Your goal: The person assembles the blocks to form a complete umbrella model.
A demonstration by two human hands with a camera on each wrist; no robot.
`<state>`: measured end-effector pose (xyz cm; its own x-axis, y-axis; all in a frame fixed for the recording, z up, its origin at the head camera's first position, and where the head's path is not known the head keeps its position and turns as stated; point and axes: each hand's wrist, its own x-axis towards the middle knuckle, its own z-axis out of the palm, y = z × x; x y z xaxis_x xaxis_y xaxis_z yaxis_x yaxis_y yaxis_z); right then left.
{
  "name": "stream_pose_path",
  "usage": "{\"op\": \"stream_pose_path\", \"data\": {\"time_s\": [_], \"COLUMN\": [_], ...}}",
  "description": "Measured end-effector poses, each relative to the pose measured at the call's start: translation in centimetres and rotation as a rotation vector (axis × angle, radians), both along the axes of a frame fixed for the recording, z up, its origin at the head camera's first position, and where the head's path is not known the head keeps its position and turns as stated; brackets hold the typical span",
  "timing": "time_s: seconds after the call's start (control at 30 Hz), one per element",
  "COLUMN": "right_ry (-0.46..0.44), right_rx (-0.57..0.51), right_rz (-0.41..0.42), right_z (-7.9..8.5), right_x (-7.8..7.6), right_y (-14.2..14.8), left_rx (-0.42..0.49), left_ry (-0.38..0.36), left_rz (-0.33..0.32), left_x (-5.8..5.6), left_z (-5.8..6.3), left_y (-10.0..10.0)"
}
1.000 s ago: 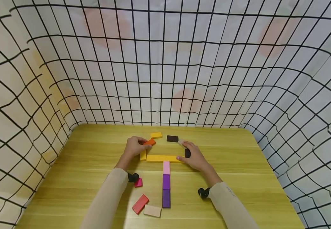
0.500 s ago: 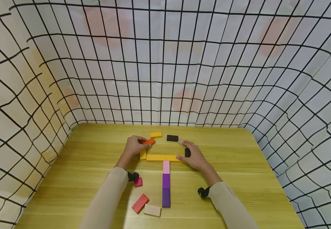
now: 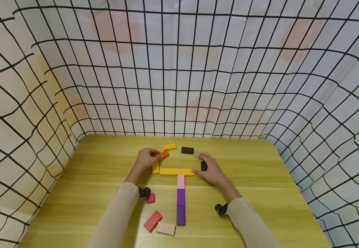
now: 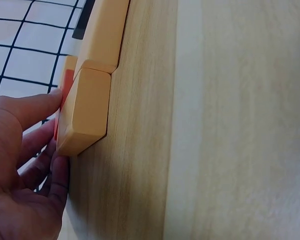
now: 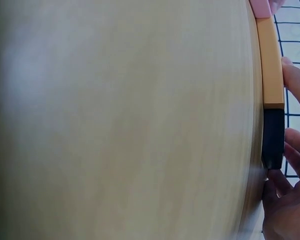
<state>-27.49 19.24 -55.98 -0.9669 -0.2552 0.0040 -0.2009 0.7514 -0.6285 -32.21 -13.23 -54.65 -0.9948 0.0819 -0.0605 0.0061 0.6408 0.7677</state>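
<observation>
My left hand (image 3: 145, 159) pinches an orange-red block (image 3: 164, 154) between thumb and fingers, above a yellow block (image 3: 156, 167) that joins the left end of a yellow row (image 3: 169, 171). In the left wrist view the thumb presses the orange-red block (image 4: 67, 85), mostly hidden behind a yellow block (image 4: 92, 102). My right hand (image 3: 211, 168) curls around a black block (image 3: 203, 166) at the row's right end. Its thumb lies on the yellow row, and its index fingertip reaches a whitish block (image 3: 196, 154). In the right wrist view, fingers surround the black block (image 5: 273, 137).
Pink (image 3: 181, 181), violet (image 3: 181, 196) and dark purple (image 3: 181, 215) blocks form a column toward me. Another yellow block (image 3: 170, 146) and a dark block (image 3: 187, 150) lie behind. Magenta (image 3: 150, 197), red (image 3: 153, 220) and beige (image 3: 166, 228) blocks lie front left. A grid-patterned backdrop (image 3: 179, 86) encloses the table.
</observation>
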Motion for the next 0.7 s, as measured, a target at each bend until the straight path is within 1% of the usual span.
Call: {"op": "stream_pose_path", "data": {"time_s": [0.37, 0.6, 0.7], "right_ry": [-0.001, -0.004, -0.001], "right_rx": [-0.010, -0.009, 0.000], "right_rz": [-0.007, -0.006, -0.004], "right_z": [0.14, -0.01, -0.15], "right_x": [0.14, 0.04, -0.05], "right_y": [-0.02, -0.03, 0.00], "left_rx": [-0.017, -0.010, 0.004], "left_ry": [0.016, 0.020, 0.011], "left_rz": [-0.006, -0.016, -0.019], "left_x": [-0.17, 0.00, 0.00], "left_z": [-0.29, -0.09, -0.01], "left_y": [-0.06, -0.21, -0.25]}}
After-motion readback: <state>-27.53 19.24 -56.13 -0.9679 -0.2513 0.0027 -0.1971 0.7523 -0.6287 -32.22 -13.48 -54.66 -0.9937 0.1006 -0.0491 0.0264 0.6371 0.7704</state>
